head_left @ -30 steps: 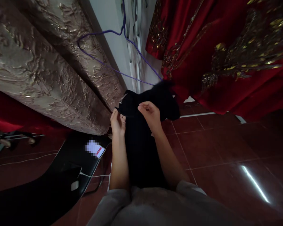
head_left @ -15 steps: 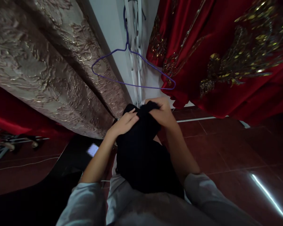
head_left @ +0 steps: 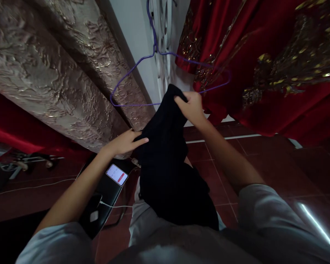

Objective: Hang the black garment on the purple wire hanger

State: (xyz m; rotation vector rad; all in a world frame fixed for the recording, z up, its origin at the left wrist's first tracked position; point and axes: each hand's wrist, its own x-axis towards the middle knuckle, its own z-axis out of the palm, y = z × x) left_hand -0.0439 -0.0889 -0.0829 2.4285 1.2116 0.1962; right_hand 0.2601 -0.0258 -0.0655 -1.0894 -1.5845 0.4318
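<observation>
A black garment (head_left: pixel 167 161) hangs down in front of me onto my lap. My right hand (head_left: pixel 191 106) is shut on its top edge and holds it up just below a purple wire hanger (head_left: pixel 143 103) that hangs by the white wall. My left hand (head_left: pixel 126 141) rests with flat fingers against the garment's left side, lower down. The hanger's right end lies over a red gown.
A beige embossed gown (head_left: pixel 52 73) hangs at the left and a red gown with gold embroidery (head_left: pixel 266 66) at the right. A lit phone (head_left: pixel 117 174) with a white cable lies on a black seat (head_left: pixel 104 194) at lower left. The floor is dark red tile (head_left: pixel 277 176).
My right hand has lifted the garment's top up to the hanger. My left hand has slid down and left along the cloth. The hanger has swung right.
</observation>
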